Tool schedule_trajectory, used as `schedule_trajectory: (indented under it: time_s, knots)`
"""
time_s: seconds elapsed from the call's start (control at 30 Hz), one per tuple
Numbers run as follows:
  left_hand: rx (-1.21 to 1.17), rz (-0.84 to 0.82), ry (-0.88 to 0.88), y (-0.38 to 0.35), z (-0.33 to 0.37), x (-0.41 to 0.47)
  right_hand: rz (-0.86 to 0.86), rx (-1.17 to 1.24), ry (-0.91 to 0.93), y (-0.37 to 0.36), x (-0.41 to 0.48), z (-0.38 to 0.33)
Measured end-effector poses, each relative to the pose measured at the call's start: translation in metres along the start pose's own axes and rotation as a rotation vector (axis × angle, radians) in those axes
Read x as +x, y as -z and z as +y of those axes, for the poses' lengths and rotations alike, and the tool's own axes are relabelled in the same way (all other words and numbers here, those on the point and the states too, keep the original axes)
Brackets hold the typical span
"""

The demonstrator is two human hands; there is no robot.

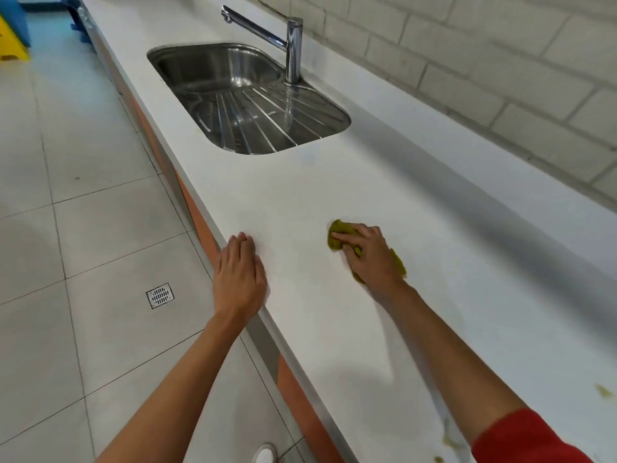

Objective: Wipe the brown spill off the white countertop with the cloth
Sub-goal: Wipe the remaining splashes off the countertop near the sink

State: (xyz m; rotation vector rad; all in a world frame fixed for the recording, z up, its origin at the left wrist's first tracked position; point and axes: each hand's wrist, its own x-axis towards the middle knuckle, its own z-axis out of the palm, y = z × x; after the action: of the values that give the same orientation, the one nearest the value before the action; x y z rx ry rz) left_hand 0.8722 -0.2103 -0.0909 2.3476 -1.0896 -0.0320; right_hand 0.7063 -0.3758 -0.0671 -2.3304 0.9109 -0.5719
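Note:
My right hand (369, 253) presses a crumpled olive-yellow cloth (337, 233) flat onto the white countertop (300, 195), fingers closed over it. My left hand (238, 272) rests palm down at the counter's front edge, holding nothing, fingers close together. A yellowish-brown smear (603, 391) lies at the far right of the counter. More small brownish streaks (449, 439) show near my right forearm, by the red sleeve. No brown stain shows right around the cloth.
A steel sink with drainboard (248, 95) is set into the counter ahead, with a chrome tap (293, 45) behind it. A white brick wall (500, 61) runs along the back. On the left is a tiled floor with a drain grate (160, 295).

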Motion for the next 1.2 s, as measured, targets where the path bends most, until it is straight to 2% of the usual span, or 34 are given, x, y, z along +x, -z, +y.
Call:
schedule_trajectory:
  time_s: [0.1, 0.2, 0.27, 0.37, 0.43, 0.57, 0.73, 0.93, 1.03, 1.2]
  knots:
    - [0.004, 0.007, 0.037, 0.003, 0.017, 0.003, -0.13, 0.02, 0.143, 0.0, -0.042, -0.01]
    - [-0.037, -0.002, -0.021, -0.001, 0.038, -0.006, -0.208, 0.039, 0.238, 0.018, -0.1, 0.001]
    - [-0.079, -0.033, -0.097, -0.008, 0.06, -0.022, -0.191, 0.058, 0.157, 0.044, -0.136, 0.021]
    - [-0.123, -0.075, -0.176, -0.016, 0.082, -0.039, -0.044, 0.147, -0.079, 0.076, -0.145, 0.05]
    - [-0.126, -0.118, -0.245, -0.023, 0.095, -0.051, 0.027, 0.122, -0.161, 0.086, -0.136, 0.056]
    - [-0.128, -0.163, -0.339, -0.037, 0.117, -0.07, -0.006, 0.08, -0.123, 0.072, -0.146, 0.037]
    - [-0.13, -0.183, -0.414, -0.052, 0.134, -0.084, -0.117, 0.1, 0.0, 0.079, -0.23, 0.035]
    - [-0.071, -0.181, -0.474, -0.058, 0.137, -0.091, 0.019, 0.163, -0.202, 0.115, -0.221, 0.061]
    - [-0.061, -0.168, -0.477, -0.059, 0.137, -0.09, -0.002, 0.103, -0.136, 0.097, -0.212, 0.044]
    - [-0.039, -0.154, -0.499, -0.06, 0.137, -0.092, -0.175, 0.072, 0.087, 0.073, -0.25, 0.021]
